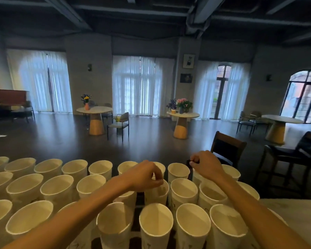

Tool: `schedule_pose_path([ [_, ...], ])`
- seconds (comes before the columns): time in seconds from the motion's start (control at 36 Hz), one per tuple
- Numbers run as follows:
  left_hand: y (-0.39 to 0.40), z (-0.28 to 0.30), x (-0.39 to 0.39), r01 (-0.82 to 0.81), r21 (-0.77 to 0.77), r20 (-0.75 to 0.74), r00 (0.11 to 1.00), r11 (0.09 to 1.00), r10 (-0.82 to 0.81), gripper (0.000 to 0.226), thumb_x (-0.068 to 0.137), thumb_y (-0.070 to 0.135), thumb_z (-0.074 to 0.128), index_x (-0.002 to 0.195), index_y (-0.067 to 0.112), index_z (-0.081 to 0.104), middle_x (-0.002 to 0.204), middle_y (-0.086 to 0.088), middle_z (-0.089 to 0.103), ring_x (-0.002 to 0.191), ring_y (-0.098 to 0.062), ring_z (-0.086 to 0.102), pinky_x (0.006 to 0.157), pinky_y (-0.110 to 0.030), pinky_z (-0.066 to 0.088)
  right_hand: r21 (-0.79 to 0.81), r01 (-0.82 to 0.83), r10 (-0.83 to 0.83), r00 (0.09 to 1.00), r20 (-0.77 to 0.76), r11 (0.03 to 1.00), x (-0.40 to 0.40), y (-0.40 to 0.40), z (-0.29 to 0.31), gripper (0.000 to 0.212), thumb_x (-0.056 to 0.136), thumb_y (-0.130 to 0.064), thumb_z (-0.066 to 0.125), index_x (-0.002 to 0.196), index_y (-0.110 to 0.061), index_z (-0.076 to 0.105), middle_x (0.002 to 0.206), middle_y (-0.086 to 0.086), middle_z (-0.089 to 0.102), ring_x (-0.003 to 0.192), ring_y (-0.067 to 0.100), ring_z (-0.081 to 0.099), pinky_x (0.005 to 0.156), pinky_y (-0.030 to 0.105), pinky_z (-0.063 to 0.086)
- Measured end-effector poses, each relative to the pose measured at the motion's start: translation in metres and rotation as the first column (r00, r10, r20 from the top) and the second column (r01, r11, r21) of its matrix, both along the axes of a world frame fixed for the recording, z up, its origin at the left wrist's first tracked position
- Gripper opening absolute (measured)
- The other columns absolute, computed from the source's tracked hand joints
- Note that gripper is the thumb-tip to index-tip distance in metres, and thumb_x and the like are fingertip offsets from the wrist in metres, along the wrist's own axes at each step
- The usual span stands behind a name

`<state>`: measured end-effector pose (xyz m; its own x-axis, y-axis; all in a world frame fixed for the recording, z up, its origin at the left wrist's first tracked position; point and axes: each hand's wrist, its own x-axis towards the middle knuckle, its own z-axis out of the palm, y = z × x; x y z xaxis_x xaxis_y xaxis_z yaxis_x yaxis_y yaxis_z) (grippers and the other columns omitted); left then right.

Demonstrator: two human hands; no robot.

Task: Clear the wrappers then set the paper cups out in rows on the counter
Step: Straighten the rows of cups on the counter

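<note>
Several white paper cups stand upright in three rows across the dark counter [135,229], among them a front cup [155,221] and a far-left cup [21,166]. My left hand [144,175] reaches over the middle row, its fingertips pinched on the far rim of a cup [157,194]. Over the back row, my right hand [207,167] has its fingers closed around a small dark object [188,162] between two cups. Both forearms cross above the front row and hide parts of some cups. No wrappers are in view.
A pale surface [298,218] lies to the right of the cups. Two dark chairs [226,150] [294,151] stand just beyond the counter on the right. Farther off are round tables [94,109] with flower vases and a dark open floor.
</note>
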<state>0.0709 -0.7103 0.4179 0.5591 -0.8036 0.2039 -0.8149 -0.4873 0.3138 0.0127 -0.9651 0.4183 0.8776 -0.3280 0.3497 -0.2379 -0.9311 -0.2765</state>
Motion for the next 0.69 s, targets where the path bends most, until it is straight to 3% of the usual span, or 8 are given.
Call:
schedule_pose_path([
  [0.08, -0.012, 0.008, 0.013, 0.004, -0.036, 0.028, 1.0, 0.999, -0.003, 0.022, 0.095, 0.033, 0.067, 0.112, 0.021, 0.074, 0.108, 0.005, 0.071, 0.087, -0.008, 0.063, 0.07, -0.012, 0.046, -0.047, 0.053, -0.056, 0.997, -0.055, 0.997, 0.005, -0.02, 0.004, 0.029, 0.092, -0.041, 0.062, 0.114, -0.023, 0.068, 0.117, 0.001, 0.07, 0.104, 0.018, 0.063, 0.091, 0.029, 0.048],
  [0.17, -0.033, 0.017, 0.024, 0.013, -0.074, 0.018, 1.0, 0.997, -0.012, 0.02, 0.094, 0.031, 0.069, 0.112, 0.023, 0.073, 0.107, 0.009, 0.066, 0.094, -0.008, 0.062, 0.078, -0.016, 0.051, -0.083, 0.082, -0.097, 0.975, -0.202, 0.993, 0.007, -0.038, 0.002, 0.057, 0.085, -0.063, 0.061, 0.131, -0.029, 0.056, 0.132, 0.0, 0.062, 0.12, 0.02, 0.056, 0.106, 0.035, 0.04],
  [0.28, -0.065, 0.021, 0.039, 0.026, -0.059, -0.038, 0.999, 0.998, -0.028, 0.038, 0.092, 0.033, 0.072, 0.128, 0.021, 0.065, 0.127, 0.005, 0.063, 0.111, -0.009, 0.06, 0.08, -0.01, 0.044, 0.024, 0.08, -0.066, 0.93, -0.363, 0.996, 0.016, -0.048, -0.005, 0.089, 0.073, -0.077, 0.061, 0.147, -0.034, 0.037, 0.153, 0.001, 0.041, 0.143, 0.029, 0.032, 0.12, 0.05, 0.019],
  [0.36, -0.086, 0.019, 0.048, 0.035, -0.024, -0.065, 0.997, 0.999, -0.037, 0.05, 0.093, 0.041, 0.069, 0.137, 0.021, 0.059, 0.138, 0.001, 0.058, 0.119, -0.013, 0.057, 0.083, -0.01, 0.038, 0.041, 0.015, 0.004, 0.904, -0.427, 0.999, 0.026, -0.055, -0.015, 0.114, 0.055, -0.093, 0.058, 0.149, -0.036, 0.03, 0.154, -0.001, 0.038, 0.144, 0.026, 0.031, 0.121, 0.053, 0.013],
  [0.44, -0.105, 0.014, 0.052, 0.029, 0.041, -0.1, 0.995, 0.999, -0.025, 0.061, 0.092, 0.051, 0.066, 0.145, 0.024, 0.051, 0.148, 0.002, 0.052, 0.13, -0.017, 0.052, 0.094, -0.02, 0.041, -0.025, 0.011, -0.02, 0.897, -0.442, 1.0, 0.032, -0.056, -0.02, 0.094, 0.072, -0.073, 0.066, 0.15, -0.035, 0.03, 0.154, -0.001, 0.039, 0.143, 0.029, 0.033, 0.118, 0.052, 0.021],
  [0.56, -0.122, 0.005, 0.051, 0.013, 0.181, -0.081, 0.997, 0.983, 0.002, 0.071, 0.09, 0.059, 0.063, 0.151, 0.029, 0.042, 0.156, 0.002, 0.043, 0.142, -0.023, 0.042, 0.112, -0.04, 0.039, -0.031, -0.072, 0.052, 0.9, -0.433, 0.997, 0.04, -0.058, -0.024, 0.071, 0.074, -0.065, 0.07, 0.132, -0.028, 0.051, 0.13, -0.001, 0.06, 0.118, 0.021, 0.058, 0.103, 0.044, 0.046],
  [0.69, -0.131, -0.004, 0.049, -0.004, 0.213, -0.102, 0.994, 0.977, 0.026, 0.072, 0.087, 0.058, 0.068, 0.149, 0.03, 0.044, 0.152, 0.001, 0.048, 0.136, -0.025, 0.048, 0.108, -0.042, 0.044, 0.067, -0.044, 0.066, 0.924, -0.377, 0.997, 0.041, -0.07, -0.025, 0.072, 0.061, -0.06, 0.08, 0.121, -0.025, 0.061, 0.117, -0.001, 0.064, 0.11, 0.022, 0.061, 0.094, 0.037, 0.05],
])
